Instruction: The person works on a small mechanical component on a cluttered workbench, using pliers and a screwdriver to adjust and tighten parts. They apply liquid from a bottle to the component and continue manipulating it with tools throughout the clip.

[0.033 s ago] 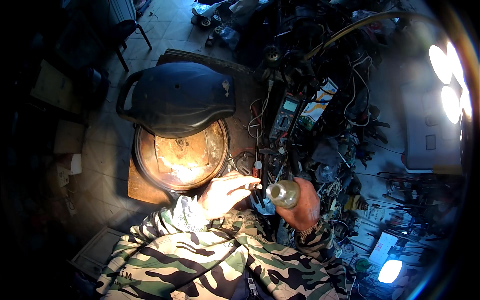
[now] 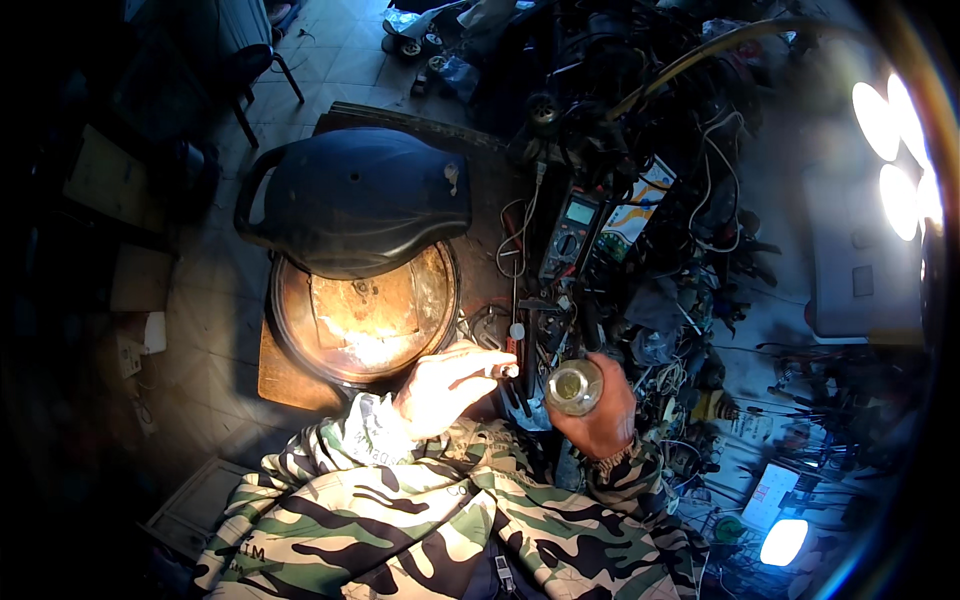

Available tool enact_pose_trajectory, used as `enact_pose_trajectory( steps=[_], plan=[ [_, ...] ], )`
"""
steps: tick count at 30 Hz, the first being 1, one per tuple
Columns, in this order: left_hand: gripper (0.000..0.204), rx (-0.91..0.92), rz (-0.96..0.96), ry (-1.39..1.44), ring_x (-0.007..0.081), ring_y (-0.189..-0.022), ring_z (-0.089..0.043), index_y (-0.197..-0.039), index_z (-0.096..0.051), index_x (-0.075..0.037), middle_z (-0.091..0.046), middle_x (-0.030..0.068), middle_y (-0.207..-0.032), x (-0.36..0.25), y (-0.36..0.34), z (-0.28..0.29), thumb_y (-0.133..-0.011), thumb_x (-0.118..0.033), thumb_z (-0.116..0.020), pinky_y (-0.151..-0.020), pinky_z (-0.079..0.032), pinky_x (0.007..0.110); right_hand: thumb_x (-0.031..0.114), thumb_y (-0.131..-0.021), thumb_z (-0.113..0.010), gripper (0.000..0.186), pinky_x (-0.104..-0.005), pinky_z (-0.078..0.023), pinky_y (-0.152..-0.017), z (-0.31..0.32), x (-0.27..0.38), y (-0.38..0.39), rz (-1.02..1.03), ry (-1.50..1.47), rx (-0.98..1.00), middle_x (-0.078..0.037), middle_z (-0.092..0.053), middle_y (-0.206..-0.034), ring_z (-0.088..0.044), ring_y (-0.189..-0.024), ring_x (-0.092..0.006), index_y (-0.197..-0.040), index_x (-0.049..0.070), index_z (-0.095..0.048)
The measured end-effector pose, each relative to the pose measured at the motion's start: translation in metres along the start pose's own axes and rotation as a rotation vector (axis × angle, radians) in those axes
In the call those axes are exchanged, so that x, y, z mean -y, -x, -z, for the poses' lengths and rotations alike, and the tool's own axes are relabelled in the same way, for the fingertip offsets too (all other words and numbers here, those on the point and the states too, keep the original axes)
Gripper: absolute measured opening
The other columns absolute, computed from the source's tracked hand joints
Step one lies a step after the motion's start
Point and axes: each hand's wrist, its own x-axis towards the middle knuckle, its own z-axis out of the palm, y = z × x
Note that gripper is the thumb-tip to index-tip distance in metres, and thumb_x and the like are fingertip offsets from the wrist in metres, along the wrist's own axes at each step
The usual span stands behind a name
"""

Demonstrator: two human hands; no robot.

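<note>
Bottle (image 2: 575, 388) end-on (long axis foreshortened)

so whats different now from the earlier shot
The clear bottle in the right hand has turned: its neck pointed left, toward the left hand; now a round end faces the camera. Nothing was let go; the left hand still holds a small piece. The black cover and multimeter stayed put.

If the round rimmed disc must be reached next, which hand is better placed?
Probably the left hand: it is close beside the round rimmed disc, though it pinches a small object. The right hand is farther off, wrapped around a glass container.
</note>
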Motion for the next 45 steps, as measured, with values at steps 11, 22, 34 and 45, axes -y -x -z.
enact_pose_trajectory(
  steps=[11,22,34,45],
  plan=[
    [0.030,-0.148,0.213,-0.047,0.0173,-0.097,-0.066,-0.116,-0.067,0.007,-0.070,0.0119,-0.109,-0.024,0.024,0.029,-0.088,0.005,-0.056,-0.090,-0.052,0.031,0.019,-0.066,-0.096,0.070,-0.0399,-0.057,-0.085,-0.119,-0.053,-0.033,-0.477,-0.711,-0.202,-0.013,-0.070,-0.108,-0.070,-0.097,-0.0263,-0.121,0.001,-0.057],
    [0.021,-0.220,0.265,0.046,0.0166,-0.093,-0.063,-0.118,-0.061,0.004,-0.070,0.0130,-0.104,-0.019,0.064,0.027,-0.100,-0.003,-0.054,-0.088,-0.052,0.032,0.025,-0.063,-0.096,0.073,-0.0456,-0.057,-0.086,-0.186,-0.028,-0.098,-0.414,-0.560,-0.376,-0.017,-0.072,-0.109,-0.072,-0.098,-0.0357,-0.122,0.008,-0.058],
    [0.024,-0.298,0.234,-0.117,0.0004,-0.062,-0.047,-0.108,-0.070,0.002,-0.064,-0.0034,-0.076,0.005,0.027,0.017,-0.084,0.005,-0.073,-0.056,-0.036,0.019,0.024,-0.070,-0.093,0.087,-0.0480,-0.054,-0.098,-0.174,-0.075,-0.077,-0.306,-0.479,-0.096,-0.023,-0.065,-0.129,-0.064,-0.120,-0.0382,-0.144,0.004,-0.051],
    [0.049,-0.303,0.118,-0.247,0.0020,-0.060,-0.047,-0.127,-0.067,-0.001,-0.052,-0.0055,-0.063,0.042,-0.039,0.006,-0.081,-0.005,-0.082,-0.058,-0.040,0.020,0.019,-0.082,-0.081,0.043,-0.0477,-0.057,-0.074,-0.161,-0.132,0.004,-0.388,-0.300,-0.068,-0.022,-0.071,-0.094,-0.071,-0.086,-0.0396,-0.120,0.003,-0.068]
  ],
)
